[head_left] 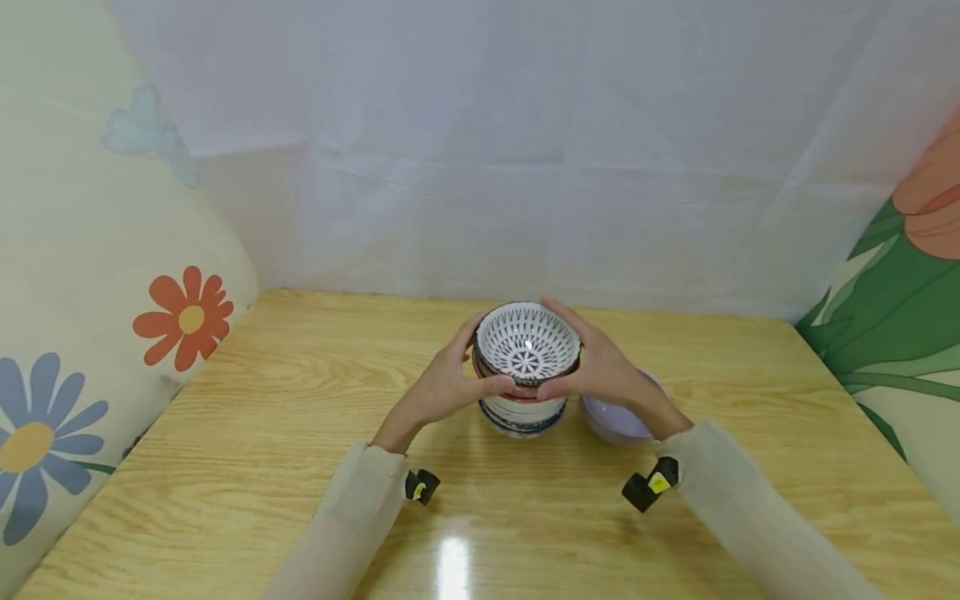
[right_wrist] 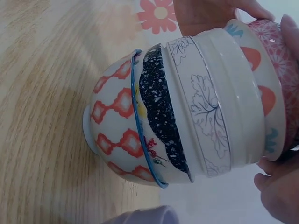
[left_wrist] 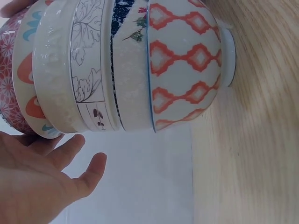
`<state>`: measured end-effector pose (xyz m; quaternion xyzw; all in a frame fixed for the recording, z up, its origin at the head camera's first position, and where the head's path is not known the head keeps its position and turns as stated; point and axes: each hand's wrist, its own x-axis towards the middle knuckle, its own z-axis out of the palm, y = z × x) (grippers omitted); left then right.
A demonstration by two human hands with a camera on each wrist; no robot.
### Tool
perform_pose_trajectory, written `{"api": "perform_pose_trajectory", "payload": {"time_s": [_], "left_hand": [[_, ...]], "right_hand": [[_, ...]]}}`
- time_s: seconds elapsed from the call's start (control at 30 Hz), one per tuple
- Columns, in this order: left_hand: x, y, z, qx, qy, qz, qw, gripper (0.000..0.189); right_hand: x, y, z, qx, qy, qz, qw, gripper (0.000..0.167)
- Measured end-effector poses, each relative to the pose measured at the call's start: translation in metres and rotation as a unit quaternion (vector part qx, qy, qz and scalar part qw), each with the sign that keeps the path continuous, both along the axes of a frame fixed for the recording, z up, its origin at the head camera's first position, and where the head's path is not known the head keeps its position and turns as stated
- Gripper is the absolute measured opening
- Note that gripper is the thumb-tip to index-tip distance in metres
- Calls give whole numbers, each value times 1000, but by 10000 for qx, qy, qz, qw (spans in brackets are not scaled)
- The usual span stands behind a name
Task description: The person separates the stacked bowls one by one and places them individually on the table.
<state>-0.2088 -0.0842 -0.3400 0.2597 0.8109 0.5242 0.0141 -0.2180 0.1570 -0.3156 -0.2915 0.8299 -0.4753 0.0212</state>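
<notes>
A stack of several nested bowls stands on the wooden table. The topmost bowl has a black-and-white pattern inside and a pink-red floral outside. My left hand grips the top of the stack from the left, thumb at the near side. From the right, my right hand holds the same bowl, its thumb close to the other. The lowest bowl, white with orange-red diamonds and a blue rim, has its foot at the tabletop. Between them are carrot-patterned, cream, leaf-drawn and dark-speckled bowls. Fingers behind the stack are partly hidden.
A lavender bowl sits just right of the stack, partly under my right forearm. Behind the wooden table hangs a white cloth. Flower-printed fabric borders the left side and more is at the right.
</notes>
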Motion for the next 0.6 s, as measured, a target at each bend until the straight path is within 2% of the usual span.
{"api": "perform_pose_trajectory", "payload": {"time_s": [0.27,0.6], "left_hand": [[1,0,1,-148,13,29,9999,101],[-1,1,1,-227,-4,126,9997,108]], "right_hand": [[2,-4,-5,-361,5,-234,9991,109],[0,-5,-5,-628,94,-290,9976,109]]}}
